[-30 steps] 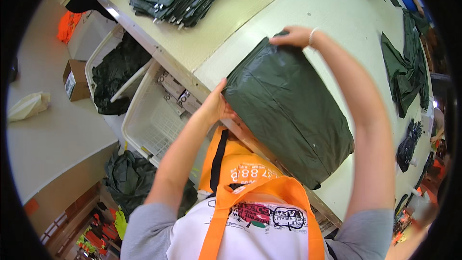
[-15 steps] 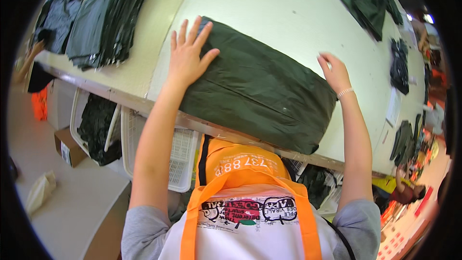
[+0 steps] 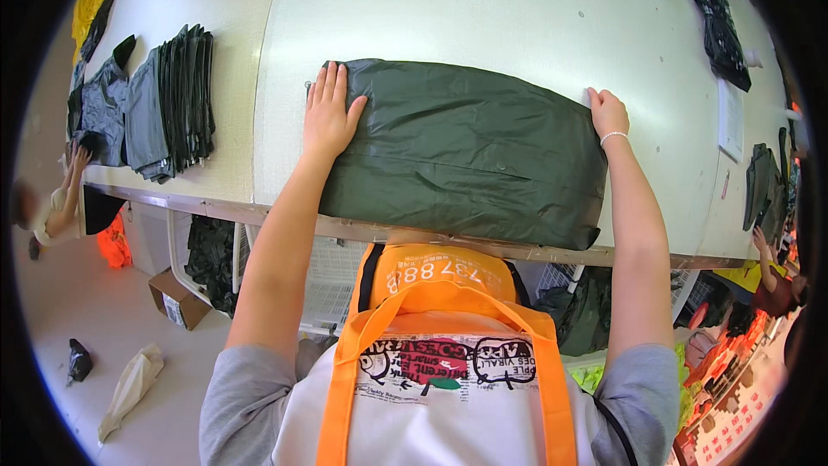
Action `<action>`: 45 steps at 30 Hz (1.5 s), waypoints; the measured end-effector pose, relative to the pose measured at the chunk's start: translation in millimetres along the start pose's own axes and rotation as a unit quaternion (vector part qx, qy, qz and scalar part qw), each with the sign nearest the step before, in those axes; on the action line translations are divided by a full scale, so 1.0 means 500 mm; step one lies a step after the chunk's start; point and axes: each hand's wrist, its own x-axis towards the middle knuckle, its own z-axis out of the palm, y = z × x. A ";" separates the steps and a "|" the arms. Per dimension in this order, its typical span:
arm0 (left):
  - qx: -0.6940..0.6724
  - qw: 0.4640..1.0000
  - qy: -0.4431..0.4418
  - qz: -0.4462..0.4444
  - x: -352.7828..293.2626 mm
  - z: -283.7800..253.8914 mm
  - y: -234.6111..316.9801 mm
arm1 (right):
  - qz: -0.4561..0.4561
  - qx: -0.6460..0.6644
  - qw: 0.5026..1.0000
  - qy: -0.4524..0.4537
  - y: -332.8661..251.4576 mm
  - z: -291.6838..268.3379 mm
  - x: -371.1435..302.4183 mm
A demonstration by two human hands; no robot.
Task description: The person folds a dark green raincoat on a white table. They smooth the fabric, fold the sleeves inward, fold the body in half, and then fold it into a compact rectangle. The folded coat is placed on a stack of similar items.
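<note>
A wide piece of dark green, slightly shiny fabric [image 3: 466, 155] lies flat on the white table in front of me, its near side along the table edge. It looks layered or folded, with wrinkles and a seam running across it. My left hand [image 3: 329, 116] rests flat on its far left corner, fingers stretched out and held close together. At the far right corner, my right hand [image 3: 609, 114] has its fingers curled in and closed at the fabric's edge. The fingertips there are partly hidden.
Stacked dark green pieces [image 3: 183, 103] lie on the table [image 3: 517, 30] at left, where another person's hand [image 3: 79, 158] reaches in. A dark bundle [image 3: 720, 30] and a white paper [image 3: 730, 121] lie at right. Below stand white baskets [image 3: 332, 267] and a cardboard box [image 3: 179, 298].
The view has turned, so the fabric looks squarer to the table edge. My left fingers, spread before, are now together. My right hand has come in against the fabric's corner.
</note>
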 end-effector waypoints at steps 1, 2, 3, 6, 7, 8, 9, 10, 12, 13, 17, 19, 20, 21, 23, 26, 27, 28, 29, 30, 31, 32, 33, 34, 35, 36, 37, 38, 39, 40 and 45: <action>-0.002 1.000 -0.005 -0.003 0.003 -0.002 0.003 | 0.016 0.014 1.000 0.011 0.008 0.005 0.005; 0.004 1.000 -0.003 0.001 0.009 -0.005 0.002 | 0.018 0.027 0.999 -0.002 0.012 0.011 0.016; 0.002 1.000 -0.001 0.006 0.004 -0.005 0.007 | 0.023 0.034 0.999 -0.012 0.029 0.008 0.019; -0.004 1.000 -0.001 0.006 -0.010 -0.002 0.000 | 0.126 0.414 0.900 -0.044 0.070 -0.044 0.007; -0.001 1.000 -0.001 0.008 -0.013 0.002 0.001 | 0.162 0.582 0.795 -0.045 0.076 -0.075 0.001; 0.006 1.000 0.000 0.007 -0.017 0.002 0.001 | 0.142 0.532 0.835 -0.020 0.084 -0.114 -0.024; 0.005 1.000 -0.001 0.008 -0.016 0.002 0.002 | 0.100 0.487 0.868 0.002 0.102 -0.118 -0.049; 0.004 1.000 -0.003 0.010 -0.013 0.004 0.004 | 0.058 0.439 0.896 0.023 0.123 -0.112 -0.075; 0.007 1.000 -0.008 0.009 -0.012 0.007 0.012 | -0.070 0.345 0.936 0.015 0.132 -0.053 -0.143; 0.012 1.000 -0.011 0.008 -0.010 0.008 0.014 | -0.115 0.263 0.958 0.017 0.111 -0.018 -0.172; 0.033 0.999 -0.022 0.009 -0.013 0.012 0.004 | -0.141 0.283 0.948 -0.036 0.082 -0.050 -0.211; -0.010 0.999 -0.035 -0.001 -0.014 0.011 -0.009 | -0.126 0.381 0.916 -0.019 0.099 -0.109 -0.224; 0.003 1.000 -0.021 0.003 -0.012 -0.003 -0.003 | -0.153 0.337 0.929 -0.015 0.111 -0.117 -0.254; 0.012 1.000 -0.007 0.010 -0.015 -0.027 0.007 | -0.174 0.289 0.941 -0.010 0.122 -0.128 -0.297; 0.017 1.000 0.011 0.022 -0.036 -0.065 0.023 | -0.199 0.200 0.959 0.008 0.118 -0.134 -0.374; 0.029 0.998 -0.051 0.029 -0.053 -0.057 0.034 | -0.221 0.107 0.968 0.053 0.031 -0.088 -0.406; 0.025 0.998 -0.052 0.031 -0.057 -0.047 0.031 | -0.224 0.088 0.968 0.077 -0.012 -0.087 -0.381; 0.020 0.998 -0.051 0.033 -0.057 -0.032 0.026 | -0.226 0.071 0.966 0.104 -0.051 -0.087 -0.352; 0.031 0.998 -0.046 0.032 -0.061 -0.027 0.022 | -0.229 0.049 0.964 0.126 -0.082 -0.084 -0.320; 0.034 0.998 -0.042 0.037 -0.059 -0.021 0.023 | -0.217 0.000 0.967 0.134 -0.093 -0.075 -0.282; 0.028 0.998 -0.043 0.036 -0.061 -0.023 0.019 | -0.179 -0.039 0.978 0.103 -0.098 -0.058 -0.251; 0.023 0.998 -0.044 0.038 -0.060 -0.022 0.021 | -0.139 -0.084 0.984 0.072 -0.091 -0.036 -0.224; 0.022 0.998 -0.045 0.031 -0.060 -0.022 0.028 | -0.088 -0.089 0.992 -0.001 -0.080 -0.012 -0.209; 0.021 0.998 -0.046 0.026 -0.059 -0.022 0.037 | -0.081 -0.099 0.992 0.005 -0.069 0.010 -0.205; 0.037 0.998 -0.032 0.028 -0.056 -0.022 0.046 | -0.079 -0.109 0.991 0.012 -0.075 0.016 -0.199; 0.046 0.998 -0.027 0.028 -0.057 -0.026 0.053 | -0.076 -0.119 0.990 0.020 -0.079 0.018 -0.194; 0.061 0.997 -0.028 0.025 -0.066 -0.022 0.054 | -0.060 -0.115 0.991 -0.014 -0.080 0.017 -0.196; 0.075 0.997 -0.024 0.022 -0.069 -0.014 0.050 | -0.057 -0.122 0.990 -0.031 -0.085 0.016 -0.189; 0.071 0.997 -0.018 0.021 -0.073 -0.014 0.049 | -0.067 -0.104 0.991 -0.045 -0.082 0.010 -0.184; 0.057 0.998 -0.010 0.019 -0.070 -0.011 0.049 | -0.076 -0.087 0.991 -0.059 -0.073 0.003 -0.180; 0.062 0.998 -0.002 0.026 -0.060 -0.017 0.041 | -0.260 -0.050 0.963 0.047 -0.093 -0.051 -0.350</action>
